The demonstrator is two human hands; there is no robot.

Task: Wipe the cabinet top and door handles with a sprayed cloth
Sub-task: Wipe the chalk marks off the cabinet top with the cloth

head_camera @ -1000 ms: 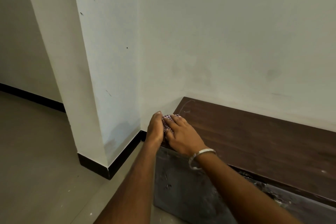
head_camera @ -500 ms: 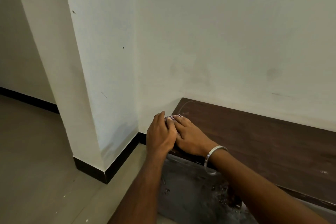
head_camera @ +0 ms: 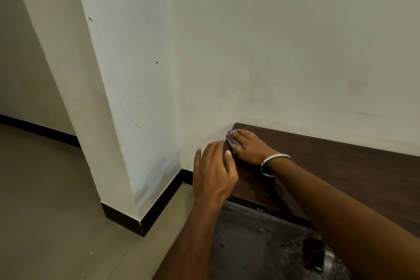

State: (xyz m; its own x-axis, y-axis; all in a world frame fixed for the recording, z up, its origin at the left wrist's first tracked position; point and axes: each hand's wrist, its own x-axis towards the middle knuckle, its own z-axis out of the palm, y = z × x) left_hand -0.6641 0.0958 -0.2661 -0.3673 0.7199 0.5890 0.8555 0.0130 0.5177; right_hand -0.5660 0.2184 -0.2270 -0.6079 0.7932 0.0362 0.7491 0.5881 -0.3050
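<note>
1. Cabinet top (head_camera: 341,173): a dark brown wood-grain slab, flat and stiff, set tight into the corner against the pale wall (head_camera: 284,52). Its near left end juts over the cabinet front. A hard surface like this should take firm pressure without harm; nothing stands on it.
2. Cabinet front (head_camera: 261,245): a grey, scuffed and speckled face below the top, partly hidden by both forearms. A dark knob-like shape shows low at the right; whether it is a door handle I cannot tell.
3. Floor (head_camera: 56,211): pale tiles with a black skirting strip along the foot of the wall.
4. Left hand (head_camera: 213,173): resting at the left end edge of the cabinet top, fingers together and extended, the grip closed on nothing. It seems to brace the body.
5. Right hand (head_camera: 250,145): lying palm down in the far left corner of the top, fingers spread over the cloth and pressing it flat, not pinching it. A metal bangle (head_camera: 272,163) circles the wrist.
6. Cloth (head_camera: 233,137): a small checked rag, reddish and white, mostly under the right fingers, touching the top just beside the wall. Soft, light and limp by its look; best handled bunched beneath a flat palm, since a loose edge would likely drag or fold.
</note>
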